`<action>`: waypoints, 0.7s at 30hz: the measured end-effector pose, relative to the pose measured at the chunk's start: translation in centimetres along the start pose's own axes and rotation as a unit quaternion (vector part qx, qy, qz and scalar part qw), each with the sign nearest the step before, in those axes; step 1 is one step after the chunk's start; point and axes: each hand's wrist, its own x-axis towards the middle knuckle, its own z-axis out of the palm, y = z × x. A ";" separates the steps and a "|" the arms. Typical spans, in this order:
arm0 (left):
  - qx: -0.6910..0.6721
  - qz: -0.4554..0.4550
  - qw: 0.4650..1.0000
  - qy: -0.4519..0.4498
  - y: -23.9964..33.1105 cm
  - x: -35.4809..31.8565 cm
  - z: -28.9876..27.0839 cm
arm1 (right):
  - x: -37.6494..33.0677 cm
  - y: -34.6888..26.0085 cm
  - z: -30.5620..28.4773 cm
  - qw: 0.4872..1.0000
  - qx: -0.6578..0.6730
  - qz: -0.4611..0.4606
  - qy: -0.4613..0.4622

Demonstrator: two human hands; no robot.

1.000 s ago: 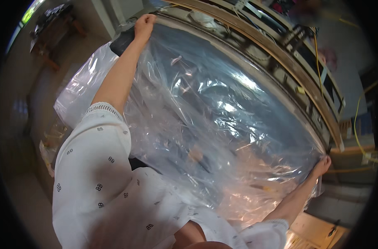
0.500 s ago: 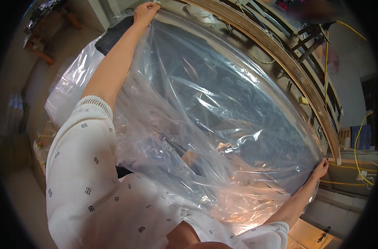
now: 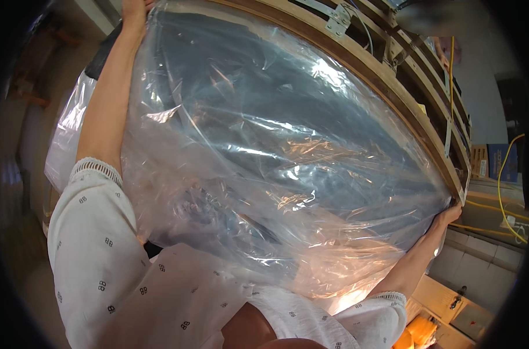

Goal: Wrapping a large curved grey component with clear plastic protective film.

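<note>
A large clear plastic sheet [image 3: 258, 145] stretches wide between my arms, wrinkled and shiny, with something dark showing through it. At the top left, my left hand [image 3: 135, 9] grips the sheet's far left corner; the picture's edge cuts off part of the fingers. On the right, my right hand [image 3: 449, 215] is closed on the right end of the sheet's far edge, close to the end of a wooden frame [image 3: 386, 87]. The far edge of the sheet lies along this frame. Loose folds hang toward my body.
Metal brackets [image 3: 338, 20] and slats belong to the frame at the far right. A yellow cable [image 3: 499, 186] hangs at the right, near a blue box [image 3: 503, 161]. Below my right arm are a wooden cabinet [image 3: 439, 299] and an orange object [image 3: 417, 333].
Both hands and the sheet have come up closer to the wooden frame. My left hand has moved left and up in the picture, and the sheet looks more spread out.
</note>
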 end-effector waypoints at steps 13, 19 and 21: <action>0.301 0.072 0.928 -0.207 6.3 0.9 -5.7 | -11.1 -8.7 1.9 0.936 -0.205 -0.285 -0.030; 0.212 -0.213 0.946 -0.118 8.4 7.1 -20.7 | -28.2 -17.4 -5.6 0.881 -0.187 -0.393 -0.186; 0.390 -0.170 0.903 -0.061 7.3 7.1 -19.7 | -28.8 -16.9 -8.8 0.885 -0.189 -0.384 -0.184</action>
